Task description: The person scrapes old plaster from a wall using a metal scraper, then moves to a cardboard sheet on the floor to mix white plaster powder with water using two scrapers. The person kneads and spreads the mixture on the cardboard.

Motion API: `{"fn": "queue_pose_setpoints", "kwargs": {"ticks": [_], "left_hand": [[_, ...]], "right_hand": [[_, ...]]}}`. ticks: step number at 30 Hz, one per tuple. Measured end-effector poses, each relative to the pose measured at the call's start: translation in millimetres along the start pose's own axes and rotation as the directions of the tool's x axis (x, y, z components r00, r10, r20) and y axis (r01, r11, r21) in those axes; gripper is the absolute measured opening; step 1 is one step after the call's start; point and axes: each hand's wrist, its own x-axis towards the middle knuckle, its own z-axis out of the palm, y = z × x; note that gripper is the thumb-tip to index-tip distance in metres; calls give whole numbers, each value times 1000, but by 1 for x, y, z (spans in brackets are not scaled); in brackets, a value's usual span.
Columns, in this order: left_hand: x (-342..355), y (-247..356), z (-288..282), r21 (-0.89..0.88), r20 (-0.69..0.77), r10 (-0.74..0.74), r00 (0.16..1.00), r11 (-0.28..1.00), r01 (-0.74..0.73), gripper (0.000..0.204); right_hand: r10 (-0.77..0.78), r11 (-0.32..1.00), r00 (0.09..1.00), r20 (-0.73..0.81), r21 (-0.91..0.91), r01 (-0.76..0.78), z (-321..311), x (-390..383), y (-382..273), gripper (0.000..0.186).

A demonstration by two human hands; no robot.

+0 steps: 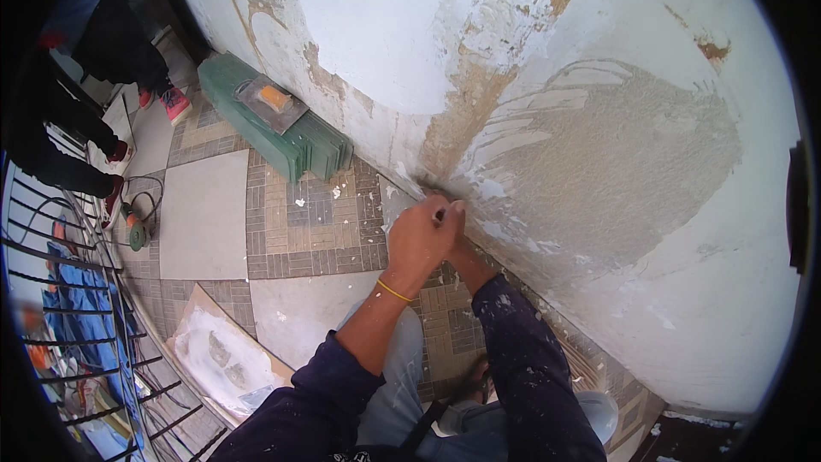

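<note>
My left hand [415,239], with a yellow band on its wrist, is curled closed near the foot of the scraped white wall [633,162]. My right hand [453,227] is behind and beside it, mostly hidden. Both are together at a dark, worn spot low on the wall, and I cannot make out what they grip. Flakes and patches of bare plaster surround that spot.
Green panels [231,128] lean along the wall, with a trowel [291,115] on top. Two people's legs [64,137] stand at left near a cable and green tool [137,235]. A plaster-smeared board [205,342] lies beside the curved railing [77,342].
</note>
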Motion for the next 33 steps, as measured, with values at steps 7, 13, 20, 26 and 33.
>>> {"fn": "queue_pose_setpoints", "kwargs": {"ticks": [7, 13, 20, 26, 33], "left_hand": [[-18, 9, 24, -701, -8, -95, 995, 711, 62, 100], [-33, 110, 58, -761, -8, -203, 979, 637, 126, 84], [-8, 170, 95, -484, -394, -66, 917, 863, -146, 57], [42, 205, 136, -223, -729, -17, 685, 951, -213, 57], [79, 203, 54, -557, -592, -466, 658, 826, 84, 60]], "right_hand": [[-61, 707, 993, -98, 698, 112, -183, -28, 30, 43], [-279, 732, 960, -3, 647, 214, -256, -41, 82, 44], [-394, 916, 689, -609, -317, 245, -441, -122, 206, 34], [-591, 793, 475, -652, -577, 196, -457, -123, 271, 23], [-621, 778, 469, -628, -569, 267, -483, -108, 253, 23]]}}
